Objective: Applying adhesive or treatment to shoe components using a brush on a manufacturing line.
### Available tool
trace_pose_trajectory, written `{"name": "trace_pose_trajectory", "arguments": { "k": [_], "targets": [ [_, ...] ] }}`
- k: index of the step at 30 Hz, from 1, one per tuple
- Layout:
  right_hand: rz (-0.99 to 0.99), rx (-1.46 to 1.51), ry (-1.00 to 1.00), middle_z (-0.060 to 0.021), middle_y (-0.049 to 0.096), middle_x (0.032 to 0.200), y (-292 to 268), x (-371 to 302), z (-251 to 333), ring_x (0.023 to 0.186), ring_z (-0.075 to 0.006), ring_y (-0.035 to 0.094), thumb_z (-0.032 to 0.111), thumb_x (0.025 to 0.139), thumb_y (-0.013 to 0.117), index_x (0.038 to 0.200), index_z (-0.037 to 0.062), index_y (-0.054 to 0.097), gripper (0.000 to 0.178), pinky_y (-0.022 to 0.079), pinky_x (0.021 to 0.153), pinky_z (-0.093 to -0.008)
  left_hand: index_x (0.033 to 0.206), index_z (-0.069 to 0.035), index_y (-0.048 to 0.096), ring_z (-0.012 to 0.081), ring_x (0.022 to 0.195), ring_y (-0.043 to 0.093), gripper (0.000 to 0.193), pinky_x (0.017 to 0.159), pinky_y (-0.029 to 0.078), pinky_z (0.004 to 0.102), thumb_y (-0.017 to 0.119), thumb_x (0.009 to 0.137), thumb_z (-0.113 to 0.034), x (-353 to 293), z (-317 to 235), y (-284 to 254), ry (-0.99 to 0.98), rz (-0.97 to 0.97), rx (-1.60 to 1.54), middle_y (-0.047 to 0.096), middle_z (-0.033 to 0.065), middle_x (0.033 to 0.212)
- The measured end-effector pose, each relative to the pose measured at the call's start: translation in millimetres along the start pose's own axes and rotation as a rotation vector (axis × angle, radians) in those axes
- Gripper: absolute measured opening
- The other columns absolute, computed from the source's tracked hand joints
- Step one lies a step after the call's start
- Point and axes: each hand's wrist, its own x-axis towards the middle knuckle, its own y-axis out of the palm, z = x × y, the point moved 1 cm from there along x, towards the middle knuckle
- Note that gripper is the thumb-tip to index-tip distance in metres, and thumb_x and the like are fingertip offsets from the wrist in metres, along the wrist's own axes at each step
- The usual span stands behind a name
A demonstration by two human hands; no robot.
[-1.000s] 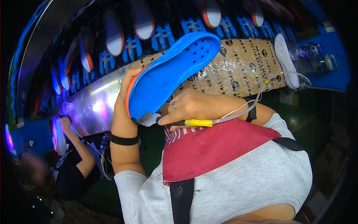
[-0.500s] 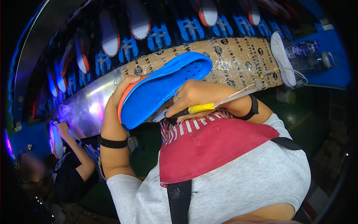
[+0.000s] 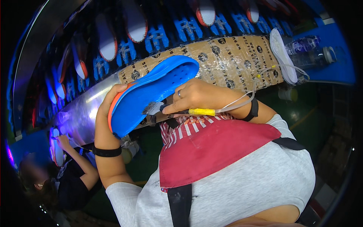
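Observation:
Tilted in front of me is a blue shoe sole (image 3: 132, 104) with raised walls, several small holes at its far right end and an orange strip along its left edge. My left hand (image 3: 109, 103) grips that edge, thumb near the top and the other fingers mostly hidden behind the sole. In my right hand (image 3: 193, 94), which wears a ring, is a brush (image 3: 202, 112) with yellow wrapping on its handle and a clear tube running from it. The brush's pale bristles meet the inner surface of the sole near its lower wall.
Beyond the sole runs a ledge covered with printed cardboard (image 3: 242, 56) and shiny metal (image 3: 81, 106). Blue holders (image 3: 157, 39) and hanging white-and-orange soles (image 3: 136, 28) line the far side. At right lie a white sole (image 3: 283, 56) and clear bottles (image 3: 312, 56). A co-worker (image 3: 73, 174) handles another sole at left.
The sole and my left hand have shifted left and slightly down. The brush's bristles now show inside the sole, where my right hand hid them before.

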Motion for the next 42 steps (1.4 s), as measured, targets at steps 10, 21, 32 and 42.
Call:
{"name": "trace_pose_trajectory", "arguments": {
  "k": [10,21,32,42],
  "targets": [
    [-0.286,0.309,0.108,-0.0107,0.067,0.078,8.8,-3.3,-9.8,0.068,-0.0205,0.063,0.018,0.076,0.072,0.097,0.0095,0.07,0.023,0.05,0.062,-0.029,0.126,0.0,0.047,0.03,0.096,0.061,0.059,0.083,0.052,0.0415,0.048,0.082,-0.038,41.5,22.6,-37.7,-0.166,0.309,-0.061,0.059,0.0205,0.113],
    [-0.485,0.832,0.554,-0.0075,0.066,0.072,14.1,-8.8,-47.7,0.062,-0.0112,0.06,0.016,0.076,0.072,0.093,0.0027,0.07,0.021,0.047,0.056,-0.0231,0.13,0.0,0.042,0.0416,0.091,0.062,0.07,0.075,0.054,0.0522,0.044,0.079,-0.047,35.7,63.1,-9.7,-0.088,0.415,-0.301,0.055,0.0254,0.116],
    [-0.448,0.859,0.635,-0.0085,0.066,0.071,3.6,-15.2,-55.6,0.058,-0.0111,0.058,0.014,0.077,0.071,0.094,0.0006,0.069,0.021,0.046,0.054,-0.0225,0.12,0.003,0.05,0.037,0.082,0.064,0.062,0.068,0.055,0.0469,0.035,0.083,-0.045,28.9,70.1,13.2,-0.061,0.326,-0.299,0.061,0.024,0.102],
    [-0.451,0.998,0.61,-0.0089,0.065,0.068,3.5,-17.9,-63.8,0.055,-0.0118,0.058,0.013,0.075,0.072,0.086,-0.002,0.069,0.019,0.046,0.052,-0.023,0.119,0.003,0.05,0.0342,0.075,0.064,0.064,0.065,0.055,0.0415,0.032,0.083,-0.047,17.3,73.1,25.4,-0.053,0.221,-0.238,0.063,0.0225,0.095]
  ]
}}
